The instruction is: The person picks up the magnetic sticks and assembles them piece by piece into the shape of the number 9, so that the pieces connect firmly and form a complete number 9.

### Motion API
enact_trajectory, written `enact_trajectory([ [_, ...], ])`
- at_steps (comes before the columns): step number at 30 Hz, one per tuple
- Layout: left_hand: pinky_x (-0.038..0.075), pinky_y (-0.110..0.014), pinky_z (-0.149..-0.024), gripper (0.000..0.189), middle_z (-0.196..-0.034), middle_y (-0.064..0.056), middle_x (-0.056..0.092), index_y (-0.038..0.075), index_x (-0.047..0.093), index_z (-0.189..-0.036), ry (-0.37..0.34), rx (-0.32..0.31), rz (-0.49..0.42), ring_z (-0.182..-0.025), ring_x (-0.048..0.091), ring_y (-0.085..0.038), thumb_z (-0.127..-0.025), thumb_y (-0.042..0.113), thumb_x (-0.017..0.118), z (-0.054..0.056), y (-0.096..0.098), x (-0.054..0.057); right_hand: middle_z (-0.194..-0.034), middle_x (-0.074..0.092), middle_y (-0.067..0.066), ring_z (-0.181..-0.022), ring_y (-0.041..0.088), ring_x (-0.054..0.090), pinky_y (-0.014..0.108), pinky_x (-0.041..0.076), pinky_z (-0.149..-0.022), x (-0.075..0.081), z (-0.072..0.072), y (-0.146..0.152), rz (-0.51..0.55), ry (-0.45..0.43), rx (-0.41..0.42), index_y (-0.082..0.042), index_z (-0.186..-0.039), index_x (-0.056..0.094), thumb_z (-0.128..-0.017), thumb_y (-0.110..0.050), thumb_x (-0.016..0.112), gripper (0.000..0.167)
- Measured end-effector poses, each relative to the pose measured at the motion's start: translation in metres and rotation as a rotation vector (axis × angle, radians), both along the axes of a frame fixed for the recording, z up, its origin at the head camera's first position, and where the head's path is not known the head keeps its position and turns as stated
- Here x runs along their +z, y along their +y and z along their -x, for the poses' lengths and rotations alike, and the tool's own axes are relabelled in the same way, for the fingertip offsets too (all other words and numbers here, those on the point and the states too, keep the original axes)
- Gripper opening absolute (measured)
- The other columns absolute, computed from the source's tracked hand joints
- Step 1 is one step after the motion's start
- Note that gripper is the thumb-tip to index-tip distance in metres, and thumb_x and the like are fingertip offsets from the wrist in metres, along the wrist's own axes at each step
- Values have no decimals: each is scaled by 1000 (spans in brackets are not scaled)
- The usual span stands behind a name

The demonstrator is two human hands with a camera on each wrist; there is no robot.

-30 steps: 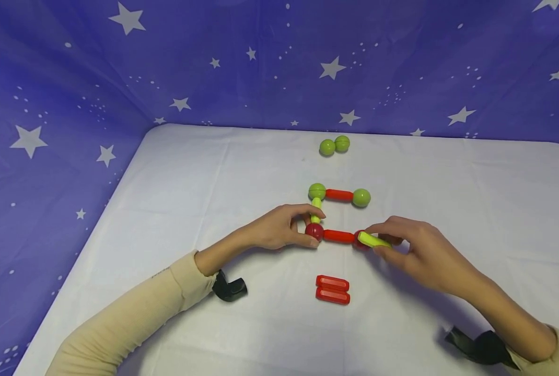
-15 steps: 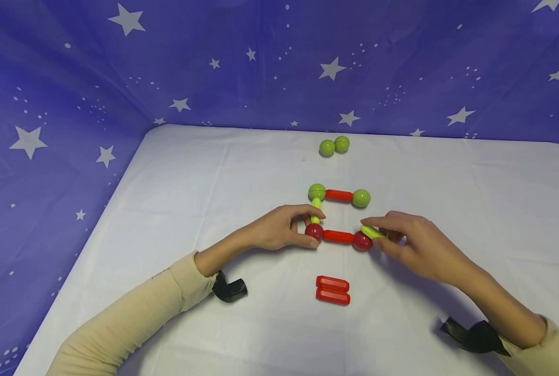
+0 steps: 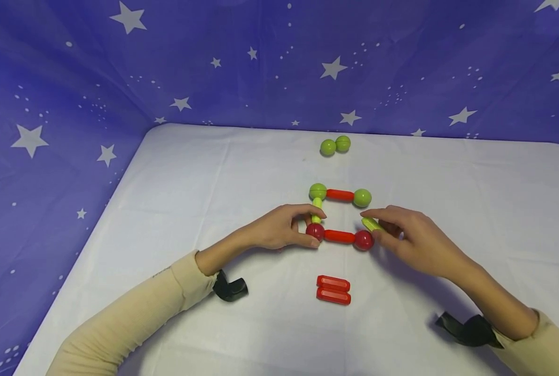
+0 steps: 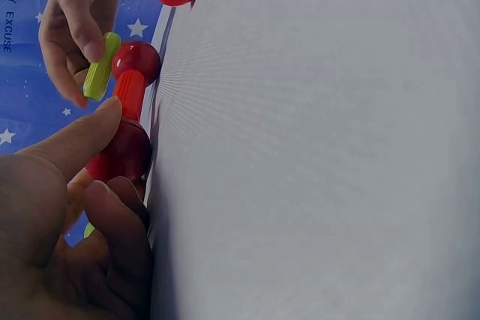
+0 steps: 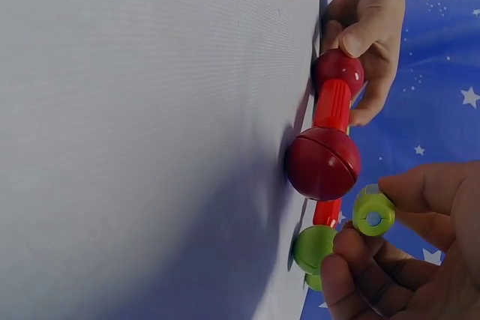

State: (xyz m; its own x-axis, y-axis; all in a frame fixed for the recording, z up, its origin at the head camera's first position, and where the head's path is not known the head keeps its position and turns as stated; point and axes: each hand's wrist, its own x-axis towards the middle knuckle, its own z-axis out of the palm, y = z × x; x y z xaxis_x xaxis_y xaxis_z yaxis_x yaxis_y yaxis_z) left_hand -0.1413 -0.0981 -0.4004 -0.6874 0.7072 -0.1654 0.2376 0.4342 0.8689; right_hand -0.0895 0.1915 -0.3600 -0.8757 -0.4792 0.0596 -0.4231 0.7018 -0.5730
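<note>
My left hand (image 3: 279, 228) grips the left red ball (image 3: 314, 232) of a magnetic stick-and-ball frame lying on the white cloth. From that ball a red rod (image 3: 339, 236) runs to a second red ball (image 3: 363, 240). A yellow-green rod (image 3: 316, 203), partly behind my left fingers, leads back to a green ball (image 3: 317, 191). Another red rod (image 3: 340, 195) joins it to a further green ball (image 3: 362, 197). My right hand (image 3: 416, 240) pinches a loose yellow-green stick (image 5: 373, 213) between thumb and fingers, just behind the right red ball; its round end shows in the right wrist view.
Two green balls (image 3: 328, 148) touch each other at the back of the table. A pair of red rods (image 3: 333, 283) lies side by side in front of the frame. Purple star-printed cloth (image 3: 279, 62) hangs behind and at the left.
My right hand has moved back from the right red ball with the yellow-green stick, uncovering the ball and turning the stick more towards the back. My left hand stays put.
</note>
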Motion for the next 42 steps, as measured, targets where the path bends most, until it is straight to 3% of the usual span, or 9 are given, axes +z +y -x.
enact_trajectory([
  [7,39,-26,-55,55,-107,-2,57,15,59,-132,-7,4,1,-59,50,-15,-83,22,82,-1,0,2,-92,67,-1,-79,14,60,30,52,-70,-1,6,-3,27,-11,-64,-7,-130,62,-89,-7,73,43],
  [19,39,-26,-55,55,-107,-2,57,15,59,-132,-11,-1,-2,-60,50,-16,-83,22,82,-1,0,1,-89,68,4,-77,19,62,28,52,-68,-9,12,-6,65,-43,-146,-5,-129,60,-88,-6,73,42],
  [29,39,-26,-56,55,-107,-2,57,15,59,-133,-10,3,3,-60,50,-16,-83,23,81,-1,0,2,-91,69,7,-78,21,65,27,52,-68,-14,15,-8,118,-72,-185,-4,-123,58,-88,-7,74,38],
  [42,40,-25,-57,54,-107,-2,57,15,59,-133,2,-1,2,-61,50,-15,-84,22,81,-1,0,0,-91,68,6,-75,20,59,27,49,-64,-17,16,-6,120,-122,-177,-3,-129,57,-91,-10,72,42],
])
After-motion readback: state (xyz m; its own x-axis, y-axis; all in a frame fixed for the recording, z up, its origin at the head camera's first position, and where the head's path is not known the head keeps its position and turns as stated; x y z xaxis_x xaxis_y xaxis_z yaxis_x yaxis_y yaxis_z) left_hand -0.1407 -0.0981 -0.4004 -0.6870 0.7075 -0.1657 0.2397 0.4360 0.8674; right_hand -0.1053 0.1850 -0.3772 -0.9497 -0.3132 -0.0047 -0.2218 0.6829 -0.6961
